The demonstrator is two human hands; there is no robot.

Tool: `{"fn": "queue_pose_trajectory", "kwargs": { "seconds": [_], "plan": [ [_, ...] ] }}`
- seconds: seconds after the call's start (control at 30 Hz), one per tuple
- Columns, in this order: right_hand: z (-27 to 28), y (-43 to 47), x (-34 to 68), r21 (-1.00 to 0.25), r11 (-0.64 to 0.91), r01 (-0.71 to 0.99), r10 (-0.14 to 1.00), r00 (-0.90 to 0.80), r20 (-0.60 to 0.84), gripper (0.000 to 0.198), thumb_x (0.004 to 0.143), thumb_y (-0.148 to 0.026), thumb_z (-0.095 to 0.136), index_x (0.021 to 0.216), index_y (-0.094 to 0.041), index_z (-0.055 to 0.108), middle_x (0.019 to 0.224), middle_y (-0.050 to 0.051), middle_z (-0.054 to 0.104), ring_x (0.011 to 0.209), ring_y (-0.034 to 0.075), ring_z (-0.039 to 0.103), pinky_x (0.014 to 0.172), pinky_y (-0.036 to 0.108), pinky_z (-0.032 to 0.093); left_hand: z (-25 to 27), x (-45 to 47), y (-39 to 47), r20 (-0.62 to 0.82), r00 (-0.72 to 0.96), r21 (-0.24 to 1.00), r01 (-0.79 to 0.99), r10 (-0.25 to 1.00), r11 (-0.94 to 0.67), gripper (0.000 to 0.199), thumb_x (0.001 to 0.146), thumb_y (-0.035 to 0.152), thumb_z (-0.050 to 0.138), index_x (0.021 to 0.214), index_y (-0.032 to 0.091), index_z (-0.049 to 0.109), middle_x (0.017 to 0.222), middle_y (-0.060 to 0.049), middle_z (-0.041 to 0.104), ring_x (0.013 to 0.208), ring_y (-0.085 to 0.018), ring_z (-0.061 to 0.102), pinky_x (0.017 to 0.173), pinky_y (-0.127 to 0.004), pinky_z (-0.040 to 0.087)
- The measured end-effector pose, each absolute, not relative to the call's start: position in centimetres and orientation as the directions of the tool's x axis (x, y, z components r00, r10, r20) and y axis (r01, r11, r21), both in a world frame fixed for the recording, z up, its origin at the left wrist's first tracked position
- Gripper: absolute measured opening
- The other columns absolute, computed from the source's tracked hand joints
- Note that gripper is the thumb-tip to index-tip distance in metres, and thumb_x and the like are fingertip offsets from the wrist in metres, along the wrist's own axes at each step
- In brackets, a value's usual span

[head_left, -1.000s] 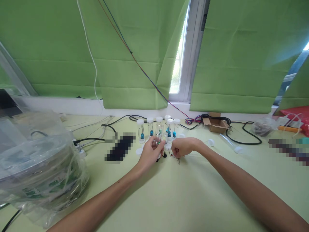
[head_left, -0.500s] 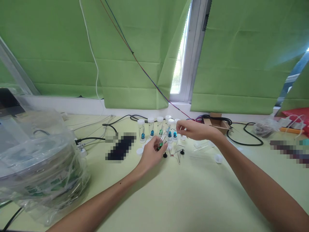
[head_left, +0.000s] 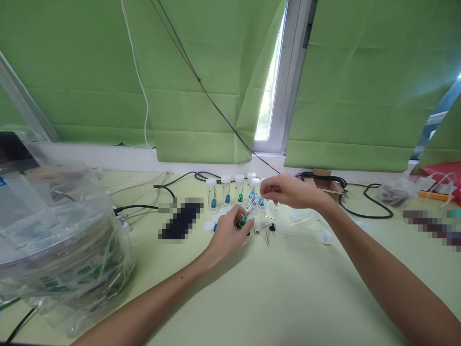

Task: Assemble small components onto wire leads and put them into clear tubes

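Note:
My left hand (head_left: 227,234) is closed around a clear plastic tube (head_left: 252,206), which tilts up to the right. A small green part (head_left: 243,221) shows at the tube's lower end, by my fingers. My right hand (head_left: 290,191) is at the upper end of that tube, fingertips pinched; what they hold, if anything, is too small to make out. Behind my hands stand several capped clear tubes (head_left: 212,194), with blue or green parts inside. Close in front lie bent metal pins (head_left: 267,234) and a small black knob-like piece (head_left: 272,227).
White caps (head_left: 209,226) lie left of my left hand, and another white cap (head_left: 326,237) sits at the right. A cardboard box (head_left: 326,186) and black cables (head_left: 374,215) are at the back right. A large plastic-wrapped bundle (head_left: 65,259) fills the left side.
My left hand has shifted slightly right with the tube. The fingertips of my right hand have come a little left and down, to the tube's upper end.

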State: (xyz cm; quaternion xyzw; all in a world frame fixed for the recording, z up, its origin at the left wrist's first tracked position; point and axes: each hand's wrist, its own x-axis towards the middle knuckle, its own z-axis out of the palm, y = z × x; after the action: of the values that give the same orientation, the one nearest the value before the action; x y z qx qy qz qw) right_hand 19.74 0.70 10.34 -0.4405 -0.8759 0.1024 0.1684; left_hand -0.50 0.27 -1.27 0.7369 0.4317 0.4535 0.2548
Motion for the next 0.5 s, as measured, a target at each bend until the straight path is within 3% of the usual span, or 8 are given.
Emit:
{"fn": "queue_pose_trajectory", "kwargs": {
  "seconds": [0.27, 0.5],
  "plan": [
    [10.48, 0.2, 19.23, -0.313, 0.593, 0.742, 0.803, -0.514, 0.302, 0.006, 0.085, -0.021, 0.056, 0.083, -0.018, 0.062, 0.066, -0.001, 0.061, 0.06, 0.011, 0.055, 0.06, 0.023, 0.039, -1.46, -0.49, 0.23, 0.423, 0.274, 0.77, 0.394, 0.864, -0.502, 0.019, 0.081, 0.04, 0.06, 0.081, 0.022, 0.054, 0.067, 0.002, 0.053, 0.059, -0.014, 0.046, 0.054, -0.025, 0.031],
    [10.5, 0.03, 18.75, -0.404, 0.583, 0.705, 0.81, -0.467, 0.355, 0.006, 0.081, -0.023, 0.064, 0.082, -0.017, 0.062, 0.067, -0.001, 0.06, 0.057, 0.01, 0.053, 0.058, 0.023, 0.04, -1.5, -0.39, -0.01, 0.345, 0.339, 0.854, 0.273, 0.875, -0.442, 0.022, 0.082, 0.042, 0.059, 0.08, 0.021, 0.052, 0.066, 0.003, 0.05, 0.059, -0.013, 0.048, 0.054, -0.025, 0.035]
  ]
}}
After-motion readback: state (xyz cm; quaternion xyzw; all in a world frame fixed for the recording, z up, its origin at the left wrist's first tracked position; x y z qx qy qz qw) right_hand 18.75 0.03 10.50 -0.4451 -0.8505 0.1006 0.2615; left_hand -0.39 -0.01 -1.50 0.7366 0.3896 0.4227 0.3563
